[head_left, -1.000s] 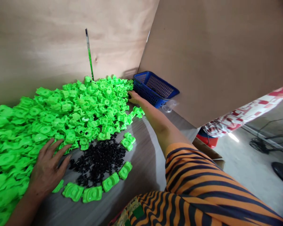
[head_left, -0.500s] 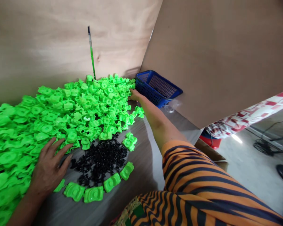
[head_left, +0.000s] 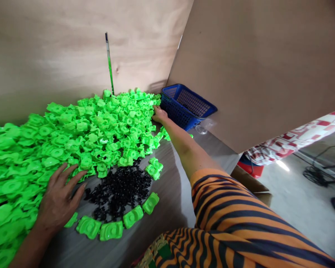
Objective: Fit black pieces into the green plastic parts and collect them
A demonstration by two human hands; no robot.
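Bright green plastic parts lie in a large heap along the back panel. My left hand rests at the heap's near edge with its fingers spread, holding nothing. Close to its fingertips is a pile of small black pieces. My right arm reaches far forward, and my right hand is at the heap's right end, beside a blue plastic basket. Its fingers are partly hidden against the green parts, so I cannot tell whether they hold one. Several green parts curve in a row in front of the black pile.
A thin green stick stands upright against the wooden back panel. By the basket lies a small clear round piece. Beyond the table's right edge are a cardboard box, a red container and cables.
A bit of green now shows just past my right forearm, near the basket. My right hand has shifted slightly, while my left hand stays in place.
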